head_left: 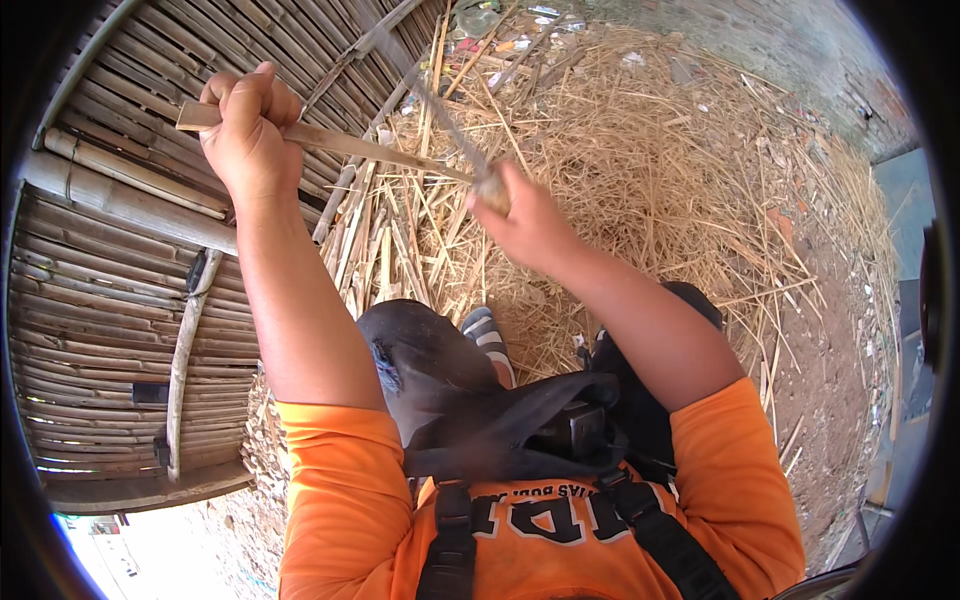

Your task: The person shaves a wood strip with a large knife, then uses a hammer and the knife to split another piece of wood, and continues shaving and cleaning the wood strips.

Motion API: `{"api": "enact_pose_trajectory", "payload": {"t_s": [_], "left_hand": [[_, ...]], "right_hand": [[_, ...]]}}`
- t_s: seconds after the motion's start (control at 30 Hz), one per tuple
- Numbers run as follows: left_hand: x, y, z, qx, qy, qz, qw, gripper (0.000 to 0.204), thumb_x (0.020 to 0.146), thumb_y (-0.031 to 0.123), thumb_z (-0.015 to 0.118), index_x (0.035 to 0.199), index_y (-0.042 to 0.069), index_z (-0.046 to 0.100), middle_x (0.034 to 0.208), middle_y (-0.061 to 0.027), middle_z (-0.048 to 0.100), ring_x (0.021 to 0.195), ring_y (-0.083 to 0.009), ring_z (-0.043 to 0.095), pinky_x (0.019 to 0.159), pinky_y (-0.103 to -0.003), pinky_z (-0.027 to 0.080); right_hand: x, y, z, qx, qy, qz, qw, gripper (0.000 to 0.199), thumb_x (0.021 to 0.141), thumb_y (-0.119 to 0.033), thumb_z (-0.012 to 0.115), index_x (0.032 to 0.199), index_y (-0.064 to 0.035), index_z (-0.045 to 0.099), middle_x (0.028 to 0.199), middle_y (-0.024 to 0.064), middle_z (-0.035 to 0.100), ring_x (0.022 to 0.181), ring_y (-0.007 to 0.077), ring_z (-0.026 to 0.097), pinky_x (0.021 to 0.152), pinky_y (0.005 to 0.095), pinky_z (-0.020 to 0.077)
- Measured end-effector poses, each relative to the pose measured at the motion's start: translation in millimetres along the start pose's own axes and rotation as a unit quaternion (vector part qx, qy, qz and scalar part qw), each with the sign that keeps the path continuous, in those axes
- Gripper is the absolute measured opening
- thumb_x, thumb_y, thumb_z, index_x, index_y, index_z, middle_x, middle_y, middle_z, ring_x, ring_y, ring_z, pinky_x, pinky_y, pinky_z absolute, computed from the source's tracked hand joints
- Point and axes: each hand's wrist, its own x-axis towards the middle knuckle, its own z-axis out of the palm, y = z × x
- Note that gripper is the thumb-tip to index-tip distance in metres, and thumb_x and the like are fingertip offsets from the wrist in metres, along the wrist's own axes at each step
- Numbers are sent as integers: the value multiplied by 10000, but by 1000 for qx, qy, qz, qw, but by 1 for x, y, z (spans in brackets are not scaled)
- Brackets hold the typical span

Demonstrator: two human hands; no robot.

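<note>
My left hand (250,125) grips a bamboo strip (350,145); my right hand (530,222) clasps a blurred knife (452,126) by its handle.

head fisheye looks down, forward over orange shirt (560,563); left hand (250,130), right hand (530,222) near, straw (640,150) farther.

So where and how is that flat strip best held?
Probably near the left end of the flat strip, coming from the person's side, as the left hand does: it is long and narrow, and its other end reaches toward the right hand and the blurred blade.
</note>
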Motion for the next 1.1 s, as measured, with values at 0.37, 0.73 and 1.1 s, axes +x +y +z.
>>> {"api": "enact_pose_trajectory", "payload": {"t_s": [0.37, 0.73, 1.1], "left_hand": [[0, 3, -21, -33, -63, -7, 997, 462, 861, -60, 603, 618, 171, 284, 566, 38, 286, 490, -97, 219, 485, -297, 209], [1, 1, -13, -35, -114, -17, 993, 457, 854, -75, 576, 619, 166, 267, 562, 35, 287, 492, -96, 199, 481, -297, 186], [-7, -1, -5, -29, -132, -3, 991, 455, 858, -78, 575, 623, 164, 271, 554, 35, 282, 491, -98, 205, 481, -301, 182]], "right_hand": [[10, 37, -9, -85, -40, 97, 991, 309, 924, -255, 700, 1104, -25, 598, 818, 91, 637, 677, 188, 624, 626, 375, 512], [5, 41, -2, -43, -133, 182, 973, 413, 844, -149, 663, 1230, -19, 593, 916, 160, 662, 763, 294, 673, 699, 399, 539], [-3, 38, 18, 2, -22, 67, 997, 398, 869, -162, 688, 1210, 3, 566, 857, 113, 646, 669, 215, 647, 631, 385, 537]]}}
